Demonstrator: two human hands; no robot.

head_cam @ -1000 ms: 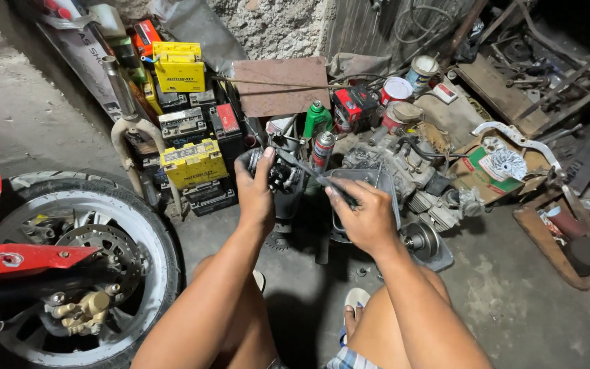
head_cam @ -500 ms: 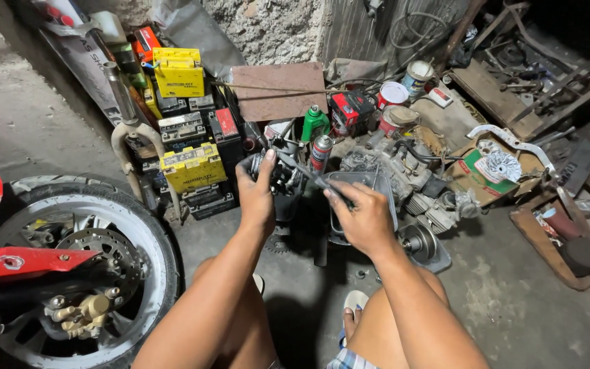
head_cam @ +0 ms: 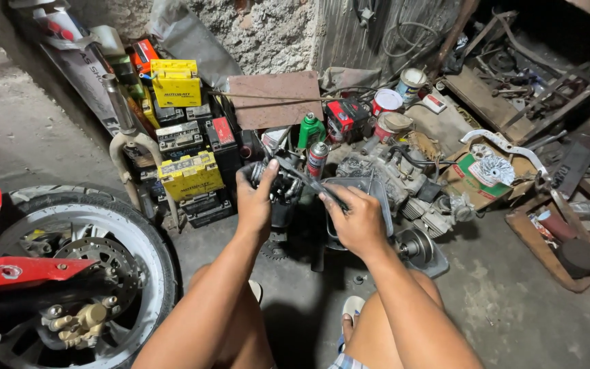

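My left hand point(head_cam: 257, 199) grips a small dark metal engine part point(head_cam: 276, 179), held up in front of me. My right hand point(head_cam: 356, 217) holds a long thin tool point(head_cam: 302, 175) whose tip reaches into that part. Both hands hover above a grey engine point(head_cam: 390, 179) lying on the concrete floor point(head_cam: 500, 301). A metal pulley disc point(head_cam: 414, 244) of the engine sits just right of my right wrist. A spray can point(head_cam: 317, 160) and a green bottle point(head_cam: 311, 130) stand right behind the hands.
A motorcycle front wheel point(head_cam: 69, 273) with red fender is at lower left. Stacked yellow and black batteries point(head_cam: 186, 157) stand behind my left hand. Cans, boxes, a cardboard tray point(head_cam: 486, 179) and scrap metal crowd the right side. My knees and sandals are below.
The hands have barely shifted. The tool in my right hand now angles further up left into the part held by my left hand.
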